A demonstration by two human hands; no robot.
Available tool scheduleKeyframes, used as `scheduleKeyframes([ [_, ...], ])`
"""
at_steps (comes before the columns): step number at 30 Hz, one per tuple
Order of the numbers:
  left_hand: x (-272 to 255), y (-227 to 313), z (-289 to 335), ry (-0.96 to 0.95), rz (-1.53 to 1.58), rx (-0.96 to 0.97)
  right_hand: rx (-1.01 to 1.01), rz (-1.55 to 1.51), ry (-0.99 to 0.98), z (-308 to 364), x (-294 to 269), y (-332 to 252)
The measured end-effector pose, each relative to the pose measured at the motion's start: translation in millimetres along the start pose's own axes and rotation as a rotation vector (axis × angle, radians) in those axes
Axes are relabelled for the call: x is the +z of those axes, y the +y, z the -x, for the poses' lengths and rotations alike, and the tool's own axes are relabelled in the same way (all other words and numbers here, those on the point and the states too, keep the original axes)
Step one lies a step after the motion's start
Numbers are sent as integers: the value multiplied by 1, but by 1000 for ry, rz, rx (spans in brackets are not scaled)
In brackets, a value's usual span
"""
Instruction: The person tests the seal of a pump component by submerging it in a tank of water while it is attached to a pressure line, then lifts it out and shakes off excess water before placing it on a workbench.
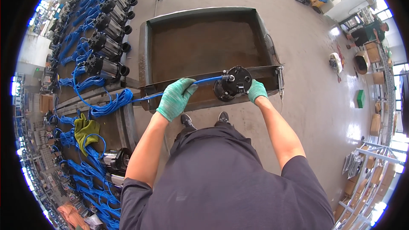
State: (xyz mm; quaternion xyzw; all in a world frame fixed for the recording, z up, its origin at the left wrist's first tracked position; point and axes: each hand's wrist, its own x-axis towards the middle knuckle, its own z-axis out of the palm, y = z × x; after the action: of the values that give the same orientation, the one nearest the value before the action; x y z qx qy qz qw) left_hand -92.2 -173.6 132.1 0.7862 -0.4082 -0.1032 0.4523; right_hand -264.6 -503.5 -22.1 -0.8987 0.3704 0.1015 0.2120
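In front of me, a submersible pump (238,81) with a black round top stands at the near edge of a wide metal water tank (147,55). A blue cable (208,79) runs from a fitting on its top toward the left. My left hand (177,98), in a green knitted glove, is closed around this cable, thumb on top. Against the pump's right side is my right hand (257,91), gloved alike; it grips there, its fingertips partly hidden behind the pump. Farther left, the cable meets a coiled blue bundle (111,104) at the bench edge.
Rows of similar pumps (104,67) with blue cable coils line the bench at the left. A green cloth (86,133) lies nearer on it. A metal bar (170,81) spans the tank's near side. At the far right are shelves (362,179) and a person (370,33).
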Motion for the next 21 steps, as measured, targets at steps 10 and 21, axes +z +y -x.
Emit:
scheduleKeyframes([
  [10,9,-12,13,12,107,-127,-28,12,-17,-13,15,-5],
  [21,-38,-1,25,247,51,-301,-29,-110,-49,2,-18,-28],
])
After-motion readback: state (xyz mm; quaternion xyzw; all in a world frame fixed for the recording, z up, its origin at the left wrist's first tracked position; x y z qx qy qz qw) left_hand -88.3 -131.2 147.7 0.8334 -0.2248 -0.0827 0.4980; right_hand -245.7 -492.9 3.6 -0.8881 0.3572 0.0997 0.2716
